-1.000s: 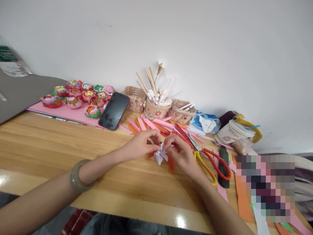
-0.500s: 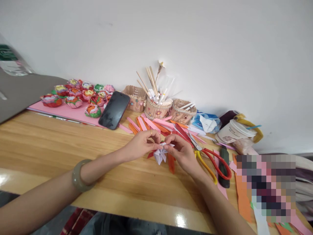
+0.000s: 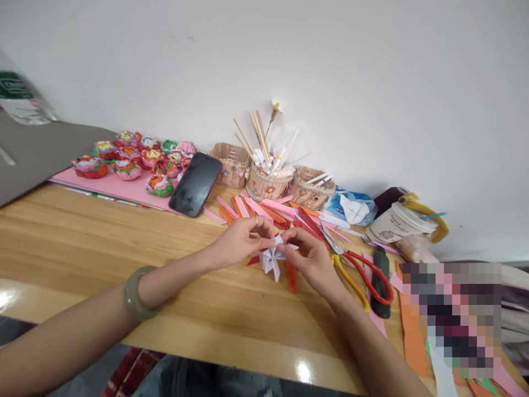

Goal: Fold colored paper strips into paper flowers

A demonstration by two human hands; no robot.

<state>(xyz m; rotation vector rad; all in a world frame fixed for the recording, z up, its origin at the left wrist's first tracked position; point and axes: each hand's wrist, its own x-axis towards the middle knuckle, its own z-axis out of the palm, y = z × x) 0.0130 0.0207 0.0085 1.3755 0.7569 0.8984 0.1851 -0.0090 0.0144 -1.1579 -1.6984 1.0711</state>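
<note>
A pale lilac folded-paper flower [image 3: 271,261] with pointed petals is held just above the wooden table. My left hand [image 3: 243,240] pinches its upper left side between thumb and fingertips. From the right, my right hand [image 3: 309,256] pinches the same flower near its top, so both sets of fingertips almost meet. Red paper tips show behind the flower at its left, and an orange paper strip [image 3: 291,277] hangs or lies beneath my right fingers. Scissors [image 3: 351,264] with red and yellow handles lie beside my right hand.
Finished paper flowers [image 3: 128,171] sit on a pink sheet at the left, beside a black phone [image 3: 195,184]. Loose paper strips [image 3: 258,208] lie before decorated baskets [image 3: 270,184]. A lidded cup [image 3: 397,220], a dark green tool [image 3: 380,286] and an orange sheet [image 3: 412,336] are at the right.
The paper flower has turned slightly between my fingers and shows more of its open front. Both hands keep their pinch. The view has shifted a little.
</note>
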